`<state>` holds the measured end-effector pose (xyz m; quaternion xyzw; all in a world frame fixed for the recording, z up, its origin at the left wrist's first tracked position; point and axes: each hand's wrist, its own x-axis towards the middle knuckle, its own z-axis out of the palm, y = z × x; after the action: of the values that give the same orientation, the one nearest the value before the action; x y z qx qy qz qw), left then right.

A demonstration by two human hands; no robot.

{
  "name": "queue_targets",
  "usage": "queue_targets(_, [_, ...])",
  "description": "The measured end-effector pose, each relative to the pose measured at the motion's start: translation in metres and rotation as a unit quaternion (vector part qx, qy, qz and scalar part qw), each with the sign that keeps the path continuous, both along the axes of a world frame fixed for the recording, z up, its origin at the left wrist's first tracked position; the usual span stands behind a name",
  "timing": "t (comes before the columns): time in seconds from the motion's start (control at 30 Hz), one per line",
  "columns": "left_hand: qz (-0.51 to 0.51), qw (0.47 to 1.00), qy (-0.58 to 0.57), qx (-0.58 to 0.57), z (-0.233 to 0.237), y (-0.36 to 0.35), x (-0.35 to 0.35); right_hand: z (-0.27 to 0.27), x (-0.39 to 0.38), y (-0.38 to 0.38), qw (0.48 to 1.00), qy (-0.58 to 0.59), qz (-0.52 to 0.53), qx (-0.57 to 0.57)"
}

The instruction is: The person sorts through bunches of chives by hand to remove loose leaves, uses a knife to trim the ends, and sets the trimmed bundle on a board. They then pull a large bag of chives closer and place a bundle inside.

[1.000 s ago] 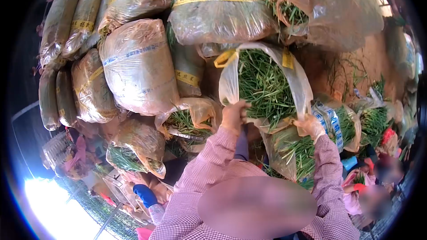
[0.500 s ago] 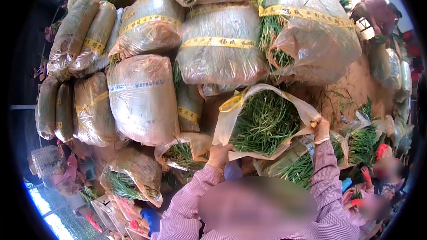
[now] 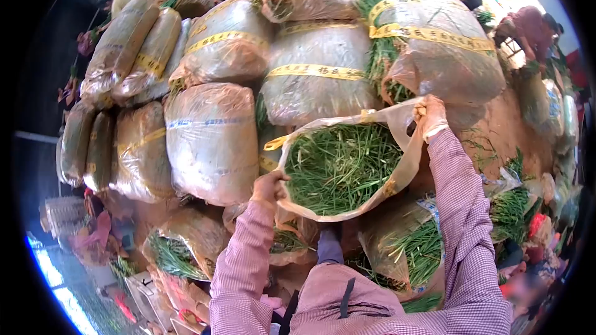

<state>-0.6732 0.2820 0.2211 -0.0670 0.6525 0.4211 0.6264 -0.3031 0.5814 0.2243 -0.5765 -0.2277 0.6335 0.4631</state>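
A clear plastic bag [image 3: 405, 149], its mouth spread wide, stands in front of me with long green stalks [image 3: 344, 167] packed inside. On its left rim my left hand [image 3: 269, 187] is closed round the plastic. Farther forward, my right hand [image 3: 431, 115] grips the rim at the right and pulls that edge outward. A yellow strip [image 3: 276, 143] sticks out from the bag's left edge. Below the bag, another open bag of green stalks [image 3: 417, 248] lies near my right forearm. The bottom of the held bag is hidden.
Large wrapped bales [image 3: 211, 142] with yellow or blue printed bands are stacked ahead and to the left. One big bale [image 3: 444, 56] stands just beyond my right hand. A co-worker [image 3: 528, 31] bends at the far right. Loose stalks lie on the brown floor [image 3: 490, 124].
My right hand has moved forward and up with the rim. My left hand has shifted left and up, so the bag's mouth is stretched wider. My view has tilted slightly.
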Motion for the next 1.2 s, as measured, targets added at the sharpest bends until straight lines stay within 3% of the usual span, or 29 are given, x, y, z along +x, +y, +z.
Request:
queue_targets(0.03, [0.000,1.000,0.011,-0.024,-0.014,-0.002,0.006,-0.016,0.003,-0.001,1.000,0.009,0.003,-0.024])
queue_targets(0.07, [-0.005,0.999,0.019,-0.050,-0.029,-0.002,0.016,-0.035,0.010,-0.010,0.979,-0.187,0.066,0.054])
queue_targets(0.1, [0.002,0.998,-0.004,-0.069,-0.054,-0.010,0.021,-0.057,0.021,-0.026,0.910,-0.374,0.127,0.126])
queue_targets(0.13, [0.003,0.997,0.012,-0.076,-0.071,-0.017,0.032,-0.078,0.030,-0.033,0.797,-0.540,0.184,0.198])
queue_targets(0.2, [0.018,0.997,-0.008,-0.069,-0.077,-0.017,0.054,-0.123,0.087,-0.024,0.927,-0.347,0.145,-0.003])
queue_targets(0.23, [0.015,0.999,0.007,-0.047,-0.078,-0.015,0.063,-0.125,0.098,-0.032,0.980,-0.195,0.018,-0.034])
queue_targets(0.27, [0.009,0.999,0.021,-0.024,-0.078,-0.008,0.069,-0.119,0.107,-0.038,0.991,-0.038,-0.115,-0.065])
queue_targets(0.3, [-0.022,0.998,0.058,-0.010,-0.067,0.003,0.071,-0.111,0.113,-0.042,0.991,-0.135,-0.022,-0.010])
queue_targets(0.37, [-0.025,0.997,0.071,-0.032,-0.069,0.019,0.071,-0.092,0.117,-0.050,0.931,-0.313,0.163,0.096])
queue_targets(0.47, [-0.115,0.978,0.168,-0.042,-0.096,0.024,0.066,-0.093,0.111,-0.055,0.887,-0.309,0.311,0.145])
queue_targets(0.5, [-0.395,0.797,0.450,-0.082,-0.144,0.010,0.047,-0.081,0.102,-0.061,0.852,-0.361,0.340,0.170])
queue_targets(0.57, [-0.406,0.821,0.402,-0.020,-0.095,-0.004,0.073,-0.054,0.100,-0.079,0.772,-0.486,0.356,0.202])
queue_targets(0.6, [-0.338,0.825,0.453,-0.019,-0.049,0.000,0.102,-0.044,0.093,-0.088,0.740,-0.532,0.357,0.205])
queue_targets(0.67, [-0.321,0.771,0.533,0.136,-0.034,-0.045,0.132,-0.025,0.080,-0.107,0.661,-0.623,0.364,0.207])
queue_targets(0.73, [-0.409,0.792,0.453,-0.006,-0.010,-0.094,0.194,-0.005,0.081,-0.142,0.541,-0.719,0.374,0.224])
queue_targets(0.77, [-0.511,0.816,0.258,-0.077,-0.014,-0.121,0.210,0.009,0.087,-0.160,0.533,-0.733,0.347,0.241])
queue_targets(0.8, [-0.554,0.795,0.239,-0.055,-0.006,-0.146,0.252,0.024,0.094,-0.177,0.578,-0.715,0.304,0.250])
queue_targets(0.83, [-0.593,0.773,0.221,-0.030,0.002,-0.171,0.295,0.035,0.110,-0.199,0.720,-0.611,0.214,0.251])
queue_targets(0.87, [-0.629,0.751,0.202,-0.004,0.010,-0.196,0.337,0.046,0.126,-0.221,0.829,-0.478,0.105,0.271])
queue_targets(0.9, [-0.559,0.819,-0.011,-0.128,0.013,-0.215,0.368,0.066,0.153,-0.240,0.864,-0.424,0.183,0.202])
queue_targets(0.93, [-0.568,0.810,-0.017,-0.149,0.018,-0.216,0.395,0.082,0.182,-0.254,0.885,-0.367,0.257,0.122])
queue_targets(0.97, [-0.577,0.803,-0.007,-0.151,0.026,-0.221,0.423,0.085,0.221,-0.277,0.904,-0.335,0.255,0.068])
queue_targets(1.0, [-0.586,0.796,0.002,-0.153,0.033,-0.227,0.450,0.077,0.251,-0.301,0.918,-0.302,0.257,0.009])
queue_targets(1.03, [-0.624,0.769,0.051,-0.133,-0.003,-0.244,0.445,0.061,0.289,-0.334,0.845,-0.464,0.152,0.217])
queue_targets(1.07, [-0.656,0.740,0.100,-0.114,-0.036,-0.260,0.439,0.033,0.333,-0.357,0.892,-0.378,0.084,0.235])
queue_targets(1.1, [-0.612,0.770,0.114,-0.138,-0.022,-0.253,0.451,0.062,0.380,-0.362,0.709,-0.651,0.212,0.170])
queue_targets(1.13, [-0.567,0.801,0.138,-0.137,-0.018,-0.248,0.460,0.065,0.406,-0.369,0.826,-0.541,-0.026,0.156])
queue_targets(1.2, [-0.499,0.833,0.179,-0.159,-0.012,-0.241,0.472,0.079,0.460,-0.365,0.772,-0.634,0.033,0.022])
